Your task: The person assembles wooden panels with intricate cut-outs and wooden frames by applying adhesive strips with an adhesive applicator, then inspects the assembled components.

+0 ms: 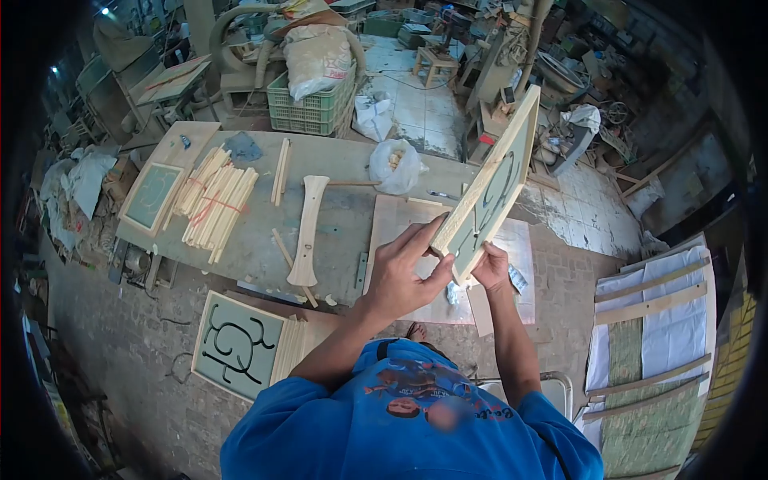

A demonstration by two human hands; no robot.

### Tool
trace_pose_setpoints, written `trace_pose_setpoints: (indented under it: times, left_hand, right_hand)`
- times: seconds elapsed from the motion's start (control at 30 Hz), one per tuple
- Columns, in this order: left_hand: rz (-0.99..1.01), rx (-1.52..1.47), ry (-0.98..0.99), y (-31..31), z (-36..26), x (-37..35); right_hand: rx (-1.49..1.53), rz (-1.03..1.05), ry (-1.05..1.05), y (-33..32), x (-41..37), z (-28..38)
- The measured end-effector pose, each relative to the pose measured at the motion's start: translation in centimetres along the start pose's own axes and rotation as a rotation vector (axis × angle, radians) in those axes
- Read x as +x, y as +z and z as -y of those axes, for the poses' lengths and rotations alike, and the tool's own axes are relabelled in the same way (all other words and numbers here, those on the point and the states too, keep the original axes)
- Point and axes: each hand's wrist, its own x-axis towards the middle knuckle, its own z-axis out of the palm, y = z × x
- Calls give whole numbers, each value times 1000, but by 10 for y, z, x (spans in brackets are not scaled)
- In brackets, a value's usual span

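Note:
A wood-framed panel [490,200] with a green face and dark curved lines is held up, tilted, above the worktable. My left hand [406,268] is closed on its lower left corner, thumb and fingers on the frame. At the lower right edge, my right hand [490,268] grips the same panel; some of its fingers are hidden behind it. Below them a pale board [384,232] lies on the table. Left of my hands lies a wooden piece with flared ends [306,232]. A similar framed panel [232,344] rests lower left, beside several wooden strips [294,348].
Bundled wooden sticks [216,212] lie on the worktable [340,212], near another framed panel [152,198]. A plastic bag [396,166] sits at the back edge. Beyond stands a green crate [304,110] with a sack [318,58]. At right is a cloth-covered rack with wooden slats [652,304].

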Motion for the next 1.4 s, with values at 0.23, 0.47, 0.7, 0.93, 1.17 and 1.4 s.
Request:
trace_pose_setpoints:
  times: [0.23, 0.47, 0.7, 0.93, 1.17, 1.4]
  left_hand:
    - [43, -4, 100, -5, -13, 6]
    - [214, -31, -198, -28, -12, 19]
    - [179, 86, -290, -41, 13, 5]
    - [-141, -306, -530, -69, 77, -12]
    - [-181, -533, -839, -107, 101, 22]
    - [-299, -1102, -859, -118, 168, 70]
  right_hand:
    - [17, 62, 71, 2, -9, -4]
    - [-133, 61, 44, -3, -24, 3]
    - [-357, -74, 96, 22, -40, 15]
    - [-552, -37, 92, 62, -49, 26]
    - [-654, -191, -54, 212, -21, 29]
    - [-499, 32, 30, 231, 38, 58]
